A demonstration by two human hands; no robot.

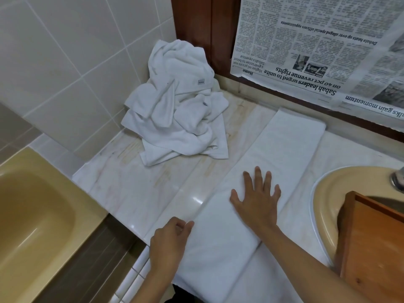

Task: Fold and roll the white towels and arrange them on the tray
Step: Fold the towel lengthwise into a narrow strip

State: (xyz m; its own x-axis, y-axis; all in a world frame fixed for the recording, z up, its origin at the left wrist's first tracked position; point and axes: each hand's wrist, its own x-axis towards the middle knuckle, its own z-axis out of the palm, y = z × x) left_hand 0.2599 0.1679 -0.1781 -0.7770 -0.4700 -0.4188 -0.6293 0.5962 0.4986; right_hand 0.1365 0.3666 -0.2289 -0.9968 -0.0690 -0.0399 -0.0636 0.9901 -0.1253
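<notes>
A white towel [284,145], folded into a long narrow strip, lay flat on the marble desk [142,182]. It ran at a slant from the front edge, close to the person, up to the back wall. Its near end hung a little over the front edge of the desk.

The right hand [256,200] lay palm down on the middle of this towel, fingers straight and spread wide, holding nothing. The left hand [169,239] was at the towel's left edge near the front of the desk. Its fingers were curled, with the tips touching the edge of the cloth. Whether it actually had hold of the edge or only rested against it could not be told.

A heap of more white towels [177,110], crumpled and unfolded, sat in the far left corner of the desk, leaning against the tiled wall [65,51]. It was well apart from the folded towel.

At the right, a wooden tray [371,243] stood tilted over the beige sink [323,193], only partly in view. No towel could be seen on the visible part of it. A metal tap [397,179] showed at the right edge, behind the sink.

A sheet of newspaper [317,47] hung upside down on the wall behind the desk, above the far end of the folded towel. A beige bathtub [28,215] filled the lower left, beside and below the desk.
</notes>
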